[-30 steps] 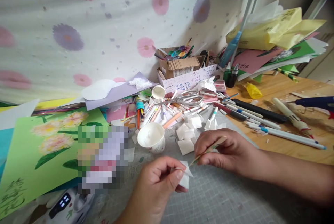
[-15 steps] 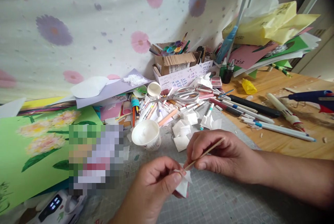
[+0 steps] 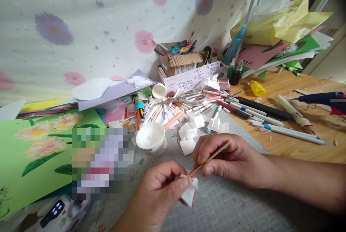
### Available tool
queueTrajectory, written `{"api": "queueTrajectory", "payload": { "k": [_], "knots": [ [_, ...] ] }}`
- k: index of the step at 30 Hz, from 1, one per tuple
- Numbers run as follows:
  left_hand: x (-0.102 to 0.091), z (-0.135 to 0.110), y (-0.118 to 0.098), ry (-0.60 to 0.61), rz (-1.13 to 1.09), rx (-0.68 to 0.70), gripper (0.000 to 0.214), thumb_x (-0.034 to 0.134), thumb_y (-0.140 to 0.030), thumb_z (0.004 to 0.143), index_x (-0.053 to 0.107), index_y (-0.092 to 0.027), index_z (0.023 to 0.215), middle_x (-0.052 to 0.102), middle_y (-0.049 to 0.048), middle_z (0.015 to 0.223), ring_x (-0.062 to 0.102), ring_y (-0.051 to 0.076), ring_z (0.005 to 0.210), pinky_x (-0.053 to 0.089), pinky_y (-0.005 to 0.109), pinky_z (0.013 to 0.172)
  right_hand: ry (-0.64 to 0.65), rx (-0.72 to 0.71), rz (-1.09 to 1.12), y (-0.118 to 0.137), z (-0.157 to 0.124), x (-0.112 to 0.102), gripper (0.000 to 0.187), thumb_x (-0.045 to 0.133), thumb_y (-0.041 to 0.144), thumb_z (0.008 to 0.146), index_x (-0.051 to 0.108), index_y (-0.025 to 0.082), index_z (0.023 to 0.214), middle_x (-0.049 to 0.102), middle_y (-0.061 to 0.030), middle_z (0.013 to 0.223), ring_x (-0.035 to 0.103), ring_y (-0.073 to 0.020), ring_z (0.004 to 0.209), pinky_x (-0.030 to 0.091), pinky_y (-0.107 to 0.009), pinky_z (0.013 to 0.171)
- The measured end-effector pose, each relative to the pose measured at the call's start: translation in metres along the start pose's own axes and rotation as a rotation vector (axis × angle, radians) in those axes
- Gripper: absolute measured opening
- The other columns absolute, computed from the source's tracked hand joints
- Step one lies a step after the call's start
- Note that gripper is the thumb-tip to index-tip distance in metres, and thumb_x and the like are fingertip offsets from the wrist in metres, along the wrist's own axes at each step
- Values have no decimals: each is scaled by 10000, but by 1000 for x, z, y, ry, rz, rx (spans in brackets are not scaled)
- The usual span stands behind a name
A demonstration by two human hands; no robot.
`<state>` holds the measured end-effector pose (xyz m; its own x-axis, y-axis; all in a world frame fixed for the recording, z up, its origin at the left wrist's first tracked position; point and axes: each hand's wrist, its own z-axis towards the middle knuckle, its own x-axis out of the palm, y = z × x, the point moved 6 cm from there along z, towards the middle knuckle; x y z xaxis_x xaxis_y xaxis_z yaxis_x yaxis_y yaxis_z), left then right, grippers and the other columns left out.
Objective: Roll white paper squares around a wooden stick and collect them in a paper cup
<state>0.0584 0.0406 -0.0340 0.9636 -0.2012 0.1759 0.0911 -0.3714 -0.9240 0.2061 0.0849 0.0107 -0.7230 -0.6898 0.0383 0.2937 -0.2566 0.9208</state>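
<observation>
Between the thumb and fingers of my left hand (image 3: 164, 190) is a small piece of thin white paper (image 3: 189, 193), creased and pinched at its top. My right hand (image 3: 227, 161) grips a thin wooden stick (image 3: 216, 154), slanting down to the left. The stick's lower end meets the paper at my left fingertips; its very tip is hidden there. Just beyond my hands lie several white paper squares (image 3: 187, 145), loosely piled on the grey cutting mat (image 3: 229, 210). A white paper cup (image 3: 151, 139) stands behind my left hand.
Scissors (image 3: 191, 97) lie on scattered markers at the back, before a cardboard box (image 3: 181, 62). A blue glue gun (image 3: 321, 98) and pens lie on the wooden table at right. At left are a green flower picture (image 3: 16, 145) and a white device with a lit display (image 3: 52, 212).
Both hands stay almost in place, still holding the paper and the stick. The paper's lower part has shifted slightly; the view has moved a little.
</observation>
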Motion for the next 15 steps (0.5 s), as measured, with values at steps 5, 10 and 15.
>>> {"api": "queueTrajectory", "payload": {
  "k": [5, 10, 15],
  "knots": [
    [0, -1, 1, 0, 4, -4, 245, 734, -392, 738, 661, -165, 679, 621, -9, 628, 565, 150, 612, 417, 276, 628, -5, 11, -6, -1, 0, 0, 69, 661, 118, 842, 599, 144, 827, 600, -17, 742, 581, -124, 742, 475, -241, 658],
    [0, 0, 2, 12, -4, -15, 245, 746, -392, 729, 669, -166, 675, 634, -7, 627, 577, 148, 611, 413, 268, 632, -7, 16, 16, -3, 0, 0, 85, 664, 189, 858, 592, 153, 830, 577, -1, 693, 569, -118, 700, 469, -228, 621],
    [0, 0, 3, 13, -38, -27, 239, 756, -390, 718, 682, -165, 692, 646, -6, 638, 589, 146, 607, 421, 264, 627, -4, 33, 24, -3, 0, 0, 101, 661, 221, 864, 590, 155, 834, 574, -1, 686, 570, -121, 696, 469, -233, 618]
  ]
}}
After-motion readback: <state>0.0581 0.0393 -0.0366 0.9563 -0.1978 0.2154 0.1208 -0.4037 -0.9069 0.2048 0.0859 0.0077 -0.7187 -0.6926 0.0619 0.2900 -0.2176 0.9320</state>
